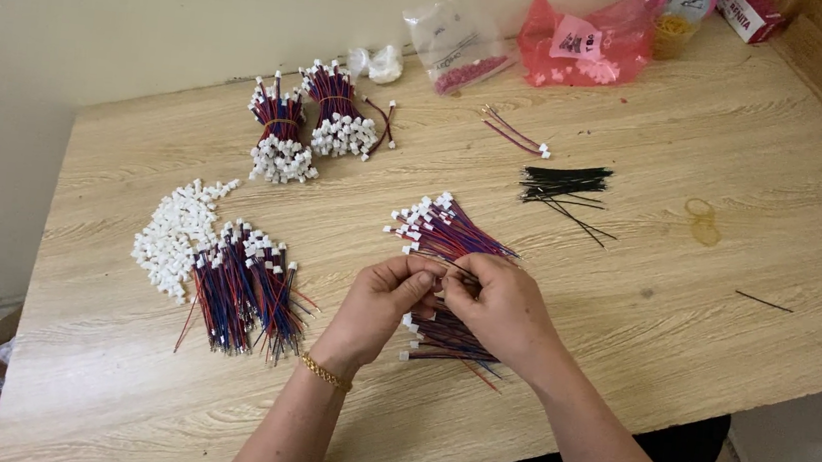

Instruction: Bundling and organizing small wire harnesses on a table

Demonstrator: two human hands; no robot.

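Red-blue wire bundle [451,230]: long axis fanned away, gathered between left hand [379,303] and right hand [499,305], both pinched shut on it.

A: Light even and soft, fairly bright. No hard shadows; only faint soft ones under the left hand [379,303] and right hand [504,310] on the wooden table [617,382].

B: Glare?

A: Mild sheen on the red plastic bag [580,41] and the clear bag [454,44] at the far edge. The wall reads flat, slightly dull.

B: Sharpness?

A: Middle fairly crisp; wire bundles [244,290] resolve. Fingertips slightly soft. Wide lens: the table edges splay outward toward the corners. Floor below left is dimmer.
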